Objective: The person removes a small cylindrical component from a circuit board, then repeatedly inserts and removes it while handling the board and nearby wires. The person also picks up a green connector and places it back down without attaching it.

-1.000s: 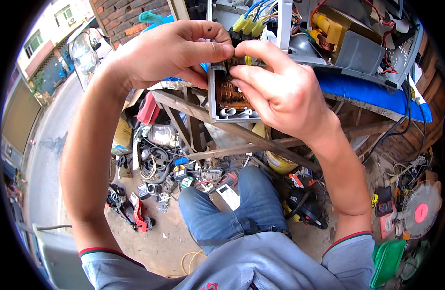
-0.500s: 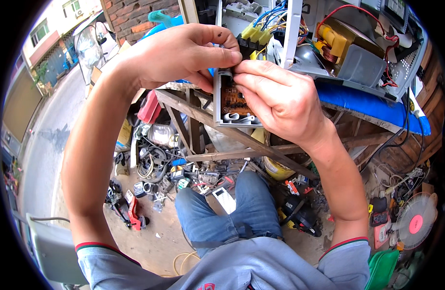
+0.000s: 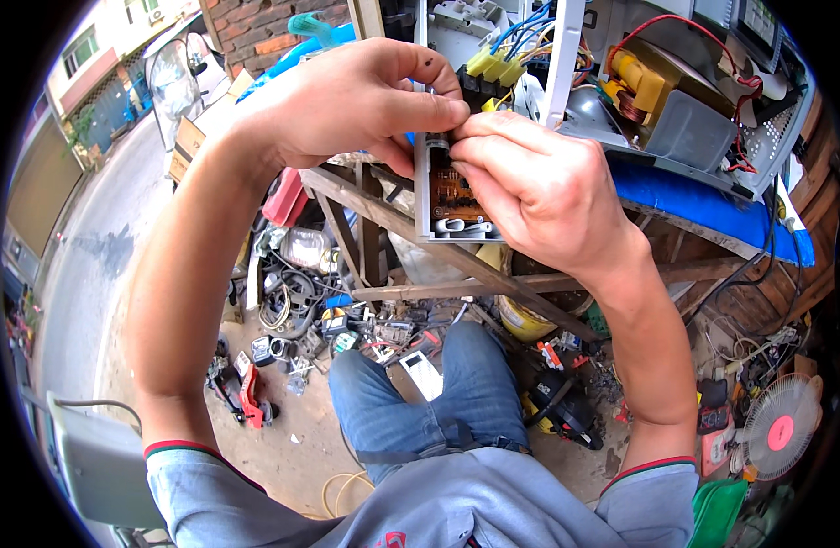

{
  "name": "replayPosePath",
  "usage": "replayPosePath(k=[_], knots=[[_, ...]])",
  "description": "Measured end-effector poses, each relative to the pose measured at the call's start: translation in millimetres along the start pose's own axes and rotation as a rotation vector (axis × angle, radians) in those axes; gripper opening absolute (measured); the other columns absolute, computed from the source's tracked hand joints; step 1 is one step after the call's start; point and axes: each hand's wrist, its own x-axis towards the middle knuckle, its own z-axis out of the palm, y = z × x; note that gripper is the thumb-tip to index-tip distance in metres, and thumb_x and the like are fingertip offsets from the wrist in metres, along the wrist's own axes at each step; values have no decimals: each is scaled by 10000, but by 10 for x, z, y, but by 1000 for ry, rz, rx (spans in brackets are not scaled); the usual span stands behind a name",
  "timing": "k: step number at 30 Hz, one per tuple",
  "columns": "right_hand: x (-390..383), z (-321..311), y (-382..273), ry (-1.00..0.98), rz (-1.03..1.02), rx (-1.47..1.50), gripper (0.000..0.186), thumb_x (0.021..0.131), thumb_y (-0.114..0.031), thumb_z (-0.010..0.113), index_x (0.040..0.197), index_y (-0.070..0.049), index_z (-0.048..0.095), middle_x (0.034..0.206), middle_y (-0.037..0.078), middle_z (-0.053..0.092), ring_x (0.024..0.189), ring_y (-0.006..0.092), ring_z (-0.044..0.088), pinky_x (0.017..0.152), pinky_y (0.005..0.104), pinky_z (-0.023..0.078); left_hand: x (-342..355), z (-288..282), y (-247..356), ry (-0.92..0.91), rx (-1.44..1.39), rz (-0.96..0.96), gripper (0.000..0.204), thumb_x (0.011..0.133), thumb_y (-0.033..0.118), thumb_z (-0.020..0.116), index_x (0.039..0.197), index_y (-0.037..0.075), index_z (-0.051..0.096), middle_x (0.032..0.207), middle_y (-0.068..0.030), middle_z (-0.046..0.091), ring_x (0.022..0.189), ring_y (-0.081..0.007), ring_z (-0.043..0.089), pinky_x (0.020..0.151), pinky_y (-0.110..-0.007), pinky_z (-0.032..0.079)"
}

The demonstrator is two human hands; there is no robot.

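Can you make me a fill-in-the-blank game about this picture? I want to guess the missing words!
1. The left hand and right hand are close ____, near a circuit board.
2. The fan at the lower right has a centre coloured ____.
3. The wall near the top is built of ____.
4. The person's trousers are coloured ____.

Missing words: together; pink; bricks; blue.

Premises appear to be a roadside repair workshop: an opened appliance [image 3: 689, 137] with exposed wiring [image 3: 522, 35], a bare circuit board [image 3: 454, 194], loose parts [image 3: 393, 331] littering the floor [image 3: 297, 470], a rough wooden frame [image 3: 420, 290], a brick wall [image 3: 256, 33] and the street [image 3: 96, 279] alongside.
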Motion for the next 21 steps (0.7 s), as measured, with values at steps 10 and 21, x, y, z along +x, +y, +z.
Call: replayPosePath(k=[10,21], knots=[[-71,80,-24,77,24,-19,156,852,49,772,1007,31,755,1024,158,761,875,326,758,761,361,621,-24,-17,-7,30,0,-14,260,1030,289,722,1109,42,701,954,-36,717,802,-103,700,725,-246,616],[-487,204,-154,498,284,190,152,868,87,759,1019,71,759,1060,195,774,958,292,766,874,355,603,-65,47,164,66,74,-120,374,1061,390,685,1311,112,686,1044,18,676,863,-70,681,709,-253,618]])
